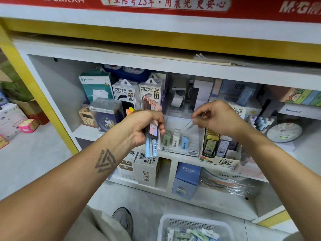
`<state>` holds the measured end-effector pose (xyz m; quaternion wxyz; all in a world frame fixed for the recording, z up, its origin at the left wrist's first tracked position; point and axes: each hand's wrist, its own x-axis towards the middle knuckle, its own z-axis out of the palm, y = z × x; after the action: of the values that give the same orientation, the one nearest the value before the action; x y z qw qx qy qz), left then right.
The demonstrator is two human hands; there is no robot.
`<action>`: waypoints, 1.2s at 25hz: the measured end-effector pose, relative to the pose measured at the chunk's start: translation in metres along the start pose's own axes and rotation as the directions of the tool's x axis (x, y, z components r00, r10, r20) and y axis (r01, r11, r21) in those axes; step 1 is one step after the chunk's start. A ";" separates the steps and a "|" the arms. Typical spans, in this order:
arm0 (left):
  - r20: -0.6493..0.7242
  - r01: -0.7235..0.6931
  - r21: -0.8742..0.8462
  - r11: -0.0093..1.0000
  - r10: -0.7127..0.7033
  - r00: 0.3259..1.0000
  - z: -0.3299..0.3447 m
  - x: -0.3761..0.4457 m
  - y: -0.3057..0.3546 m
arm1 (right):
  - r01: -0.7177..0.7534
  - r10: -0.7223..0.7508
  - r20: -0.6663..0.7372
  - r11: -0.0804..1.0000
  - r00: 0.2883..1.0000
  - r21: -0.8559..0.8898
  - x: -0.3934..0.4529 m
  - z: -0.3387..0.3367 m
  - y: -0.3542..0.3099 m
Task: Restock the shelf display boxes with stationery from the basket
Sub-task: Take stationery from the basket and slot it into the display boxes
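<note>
Pens [152,136] bundled upright inside left hand [145,126] grip.

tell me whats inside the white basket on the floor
The white basket holds a jumble of small green, white and blue stationery packs. The frame's bottom edge cuts off the rest, so the full amount is unseen.

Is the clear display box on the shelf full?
No. The clear display box holds only three packs at its left; the rest is bare.
</note>
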<state>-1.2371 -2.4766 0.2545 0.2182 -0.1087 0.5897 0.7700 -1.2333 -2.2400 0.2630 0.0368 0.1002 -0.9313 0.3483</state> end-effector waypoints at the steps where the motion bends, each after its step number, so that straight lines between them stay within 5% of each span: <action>1: -0.004 -0.003 0.002 1.000 0.003 1.000 0.000 0.000 0.000 | 0.015 -0.016 -0.007 0.998 1.000 -0.061 0.002 0.000 0.001; 6: -0.011 -0.001 0.009 1.000 0.001 1.000 0.001 -0.002 0.000 | 0.107 -0.091 0.064 0.937 0.994 -0.331 0.008 0.002 0.010; 22: -0.008 0.023 0.003 1.000 -0.023 1.000 0.005 -0.005 -0.003 | 0.312 -0.249 0.197 0.842 0.948 -0.441 0.008 0.036 0.016; 30: -0.012 0.008 -0.002 1.000 -0.008 1.000 0.003 -0.005 -0.002 | 0.218 -0.271 -0.042 0.848 0.962 -0.482 0.015 0.035 0.011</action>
<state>-1.2313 -2.4742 0.2564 0.2177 -0.1160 0.5898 0.7690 -1.2505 -2.2571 0.2313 0.1548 0.1871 -0.9641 0.1079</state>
